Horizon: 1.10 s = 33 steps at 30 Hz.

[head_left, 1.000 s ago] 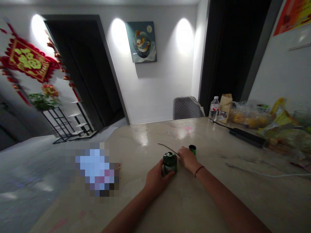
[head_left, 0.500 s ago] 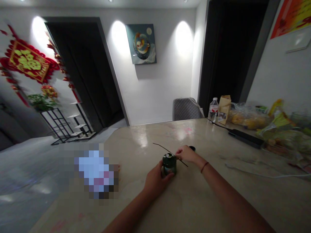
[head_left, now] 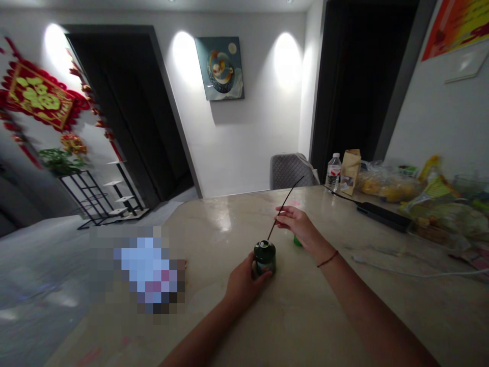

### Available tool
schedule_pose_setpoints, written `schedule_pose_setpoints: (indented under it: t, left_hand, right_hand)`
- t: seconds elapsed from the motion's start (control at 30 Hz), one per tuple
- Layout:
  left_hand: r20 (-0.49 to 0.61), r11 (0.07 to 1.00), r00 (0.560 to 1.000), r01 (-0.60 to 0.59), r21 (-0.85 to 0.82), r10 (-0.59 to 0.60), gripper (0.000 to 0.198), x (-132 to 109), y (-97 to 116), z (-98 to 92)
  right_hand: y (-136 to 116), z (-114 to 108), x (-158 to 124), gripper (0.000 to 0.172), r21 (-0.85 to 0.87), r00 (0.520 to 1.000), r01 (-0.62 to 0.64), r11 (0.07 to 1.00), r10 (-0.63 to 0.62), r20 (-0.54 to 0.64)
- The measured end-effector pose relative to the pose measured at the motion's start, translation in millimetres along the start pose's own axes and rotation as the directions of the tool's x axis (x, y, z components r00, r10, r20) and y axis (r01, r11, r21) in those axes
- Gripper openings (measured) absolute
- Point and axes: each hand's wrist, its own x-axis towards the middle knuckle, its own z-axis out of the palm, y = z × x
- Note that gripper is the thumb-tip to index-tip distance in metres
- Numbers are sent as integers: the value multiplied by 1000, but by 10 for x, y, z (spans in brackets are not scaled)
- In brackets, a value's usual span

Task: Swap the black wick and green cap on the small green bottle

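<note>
My left hand (head_left: pixel 244 285) wraps around a dark green can (head_left: pixel 264 257) standing on the marble table (head_left: pixel 290 326). My right hand (head_left: pixel 296 227) is just up and to the right of the can, pinching a thin black wire (head_left: pixel 286 209) between its fingers. The wire slants steeply, with its lower end at the can's top and its upper end past my fingers. I cannot tell whether it enters the can. A small green cylinder (head_left: pixel 297 241) stands under my right hand, mostly hidden by it.
A pixelated patch (head_left: pixel 145 270) covers part of the table on my left. At the far right lie a black power strip (head_left: pixel 382 215), a white cable (head_left: pixel 420 274), a water bottle (head_left: pixel 333 173), a paper bag (head_left: pixel 350 172) and plastic bags of food (head_left: pixel 385 186).
The wire has swung from lying nearly flat across the can to a steep slant. My right hand has risen and moved away from the can. My left hand stays on the can.
</note>
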Motion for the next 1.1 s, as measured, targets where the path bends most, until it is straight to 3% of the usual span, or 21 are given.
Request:
schedule_pose_setpoints:
  t: [0.13, 0.23, 0.5, 0.83, 1.1]
  left_hand:
    - [-11, 1000, 1000, -11, -2, 11, 56, -5, -2, 6]
    - [-7, 1000, 1000, 4, 1, -4, 55, -6, 7, 6]
    - [-14, 1000, 1000, -12, 6, 12, 56, -5, 13, -2]
    - [-17, 999, 999, -36, 19, 37, 56, -3, -26, 21]
    - [-25, 999, 999, -45, 2, 46, 56, -8, -17, 18]
  right_hand:
    - [-59, 69, -16, 29, -55, 991, 129, 990, -131, -22]
    - [-41, 124, -43, 26, -172, 981, 194, 966, -192, 27]
    - [62, 208, -116, 20, -468, 962, 262, 844, -192, 193]
    - [138, 197, -65, 27, -464, 982, 184, 866, -178, 58]
    - [204, 292, -142, 30, -341, 962, 146, 929, -53, 267]
